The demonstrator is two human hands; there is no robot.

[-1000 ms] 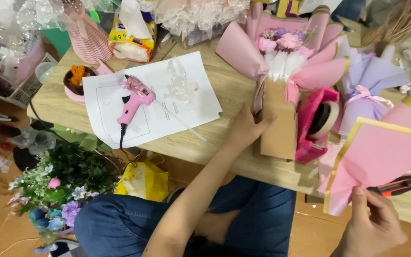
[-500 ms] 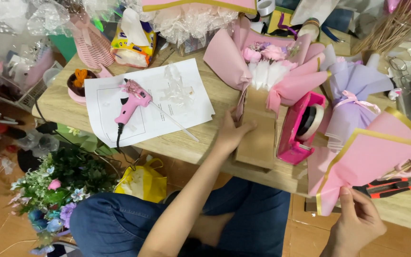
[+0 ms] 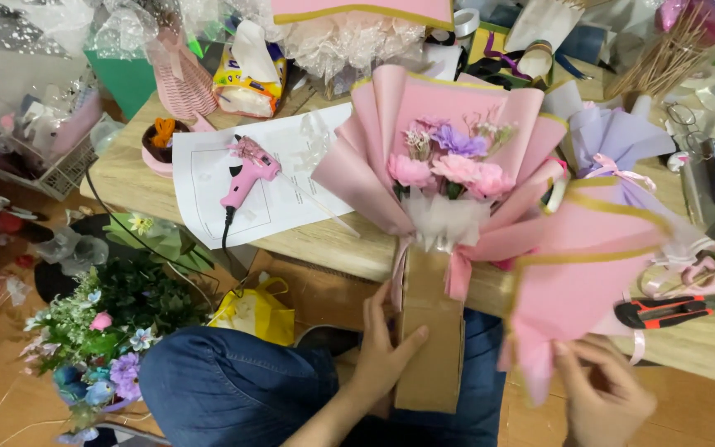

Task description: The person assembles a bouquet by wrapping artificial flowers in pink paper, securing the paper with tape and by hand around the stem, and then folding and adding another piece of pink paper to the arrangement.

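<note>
Two hands: both are at the bottom edge, over the person's lap in blue jeans (image 3: 225, 389).
Left hand (image 3: 382, 352): wrapped around the left side of the cardboard sleeve (image 3: 429, 331), thumb laid across its front (a firm hold, fingers behind it).
Right hand (image 3: 604, 393): at 5 o'clock, fingers pinching the lower corner of a pink paper sheet (image 3: 577, 273) with a gold edge.
Bouquet (image 3: 448, 170): at the centre, upright in the sleeve, pink and purple flowers ringed by pink wrapping, leaning against the table's near edge.
Table (image 3: 333, 244): light wood, crowded, running from 9 o'clock to 3 o'clock.
White sheet (image 3: 291, 186): lies on the table at 10 o'clock, with a pink glue gun (image 3: 246, 170) on it (cord hanging over the edge).
Knife (image 3: 676, 308): orange and black cutter at 3 o'clock, on the table just beside the pink sheet.
Purple bouquet (image 3: 614, 141): at 2 o'clock, behind the pink sheet.
Floor: brown, with a pot of mixed flowers (image 3: 97, 339) at 8 o'clock and a yellow bag (image 3: 258, 310) under the table edge.
</note>
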